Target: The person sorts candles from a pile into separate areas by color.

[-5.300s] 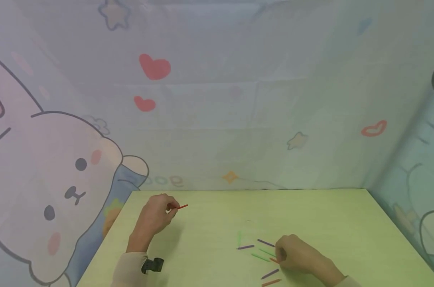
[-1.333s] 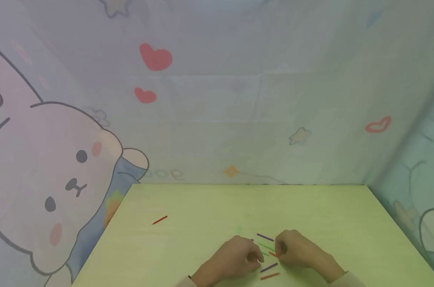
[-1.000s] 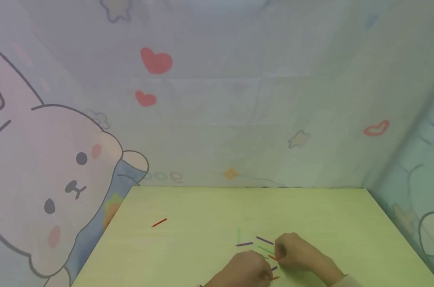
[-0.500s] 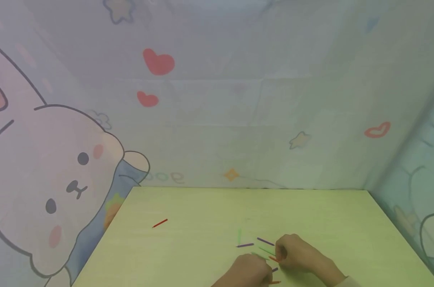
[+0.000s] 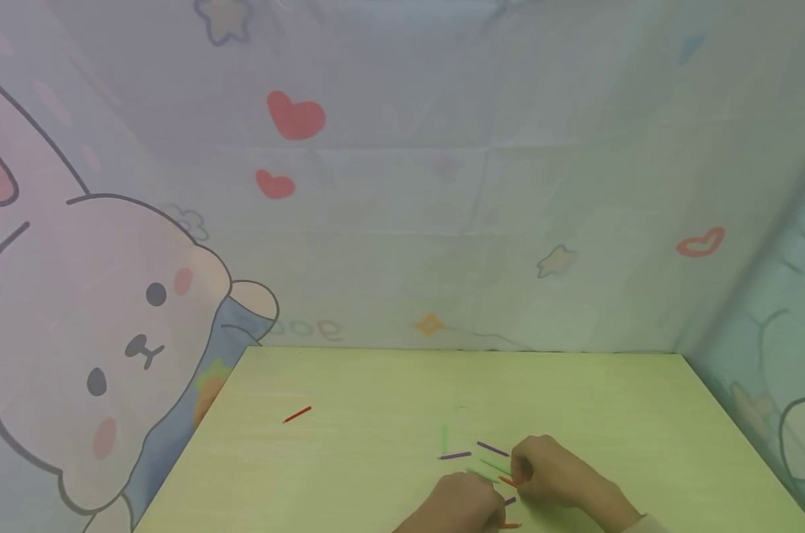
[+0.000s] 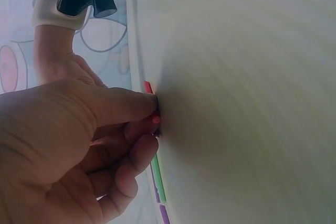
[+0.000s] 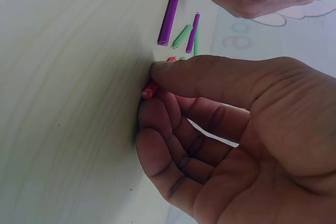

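Observation:
Thin coloured sticks with narrow tips, perhaps small candles, lie on the pale yellow-green table (image 5: 376,400). My left hand (image 5: 456,507) is low in the head view, thumb and fingertips together around the nearest orange stick (image 5: 511,525), whose end sticks out to the right. My right hand (image 5: 552,470) pinches another orange-red stick (image 7: 148,93) against the tabletop between thumb and index finger. Between the hands, a purple stick (image 5: 510,501) is partly covered by the left hand. Green sticks (image 5: 496,467) lie just beyond them, one partly behind the left hand.
Farther off are two purple sticks (image 5: 492,448) and a faint upright green stick (image 5: 445,439). A red stick (image 5: 297,414) lies alone at the left. A printed cloth (image 5: 402,185) with a rabbit and hearts hangs behind the table.
My left hand has laid the red stick down at the left, come over to the cluster, and closed its fingers on the nearest orange stick. The right hand has stayed in place.

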The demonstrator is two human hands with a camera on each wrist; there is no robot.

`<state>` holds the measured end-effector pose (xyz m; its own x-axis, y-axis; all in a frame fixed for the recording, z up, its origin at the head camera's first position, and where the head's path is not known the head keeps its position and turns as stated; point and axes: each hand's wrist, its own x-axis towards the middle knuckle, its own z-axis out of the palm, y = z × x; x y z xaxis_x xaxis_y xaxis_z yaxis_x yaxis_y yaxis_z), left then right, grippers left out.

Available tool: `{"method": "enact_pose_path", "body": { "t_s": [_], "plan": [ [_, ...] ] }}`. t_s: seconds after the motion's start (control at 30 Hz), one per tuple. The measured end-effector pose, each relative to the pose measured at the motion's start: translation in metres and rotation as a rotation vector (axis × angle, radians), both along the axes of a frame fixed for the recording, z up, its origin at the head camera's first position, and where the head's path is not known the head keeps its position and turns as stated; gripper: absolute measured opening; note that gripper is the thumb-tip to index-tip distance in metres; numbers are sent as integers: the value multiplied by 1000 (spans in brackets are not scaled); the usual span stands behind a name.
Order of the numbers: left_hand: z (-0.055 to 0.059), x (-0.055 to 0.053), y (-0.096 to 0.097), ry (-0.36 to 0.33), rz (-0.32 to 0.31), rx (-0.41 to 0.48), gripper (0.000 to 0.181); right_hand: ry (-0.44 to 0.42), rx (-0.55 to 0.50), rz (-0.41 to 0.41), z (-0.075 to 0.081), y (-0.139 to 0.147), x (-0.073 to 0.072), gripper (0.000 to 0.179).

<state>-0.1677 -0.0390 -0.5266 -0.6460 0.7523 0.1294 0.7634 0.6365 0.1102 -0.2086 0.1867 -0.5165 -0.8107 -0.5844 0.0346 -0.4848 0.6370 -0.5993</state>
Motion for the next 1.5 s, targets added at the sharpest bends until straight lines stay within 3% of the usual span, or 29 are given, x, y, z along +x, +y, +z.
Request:
{"method": "enact_pose_path", "body": {
  "t_s": [0.17, 0.4, 0.6, 0.87, 1.07, 1.2, 1.4, 1.5],
  "plan": [
    [0, 0, -1, -16, 0, 10, 19, 11, 4, 4, -1, 0, 0, 24],
    [-3, -1, -2, 17, -40, 54, 22, -10, -1, 1, -1, 0, 0, 28],
    [-5, -2, -3, 31, -36, 66, 22, 0, 12, 8, -1, -1, 0, 29],
    [-6, -1, -1, -63, 8, 72, 18, 58, 44, 2, -2, -6, 0, 33],
    [-2, 1, -3, -70, 15, 78, 20, 90, -53, 20, 11, -5, -10, 29],
    [3, 2, -4, -129, 28, 58, 21, 138, -96, 26, 22, -6, -20, 30],
    [2, 4, -5, -126, 28, 59, 21, 244, -112, 33, 31, -12, -32, 25],
    [0, 6, -7, -172, 36, 81, 27, 277, -119, 45, 34, -18, -37, 22]
  ]
}}
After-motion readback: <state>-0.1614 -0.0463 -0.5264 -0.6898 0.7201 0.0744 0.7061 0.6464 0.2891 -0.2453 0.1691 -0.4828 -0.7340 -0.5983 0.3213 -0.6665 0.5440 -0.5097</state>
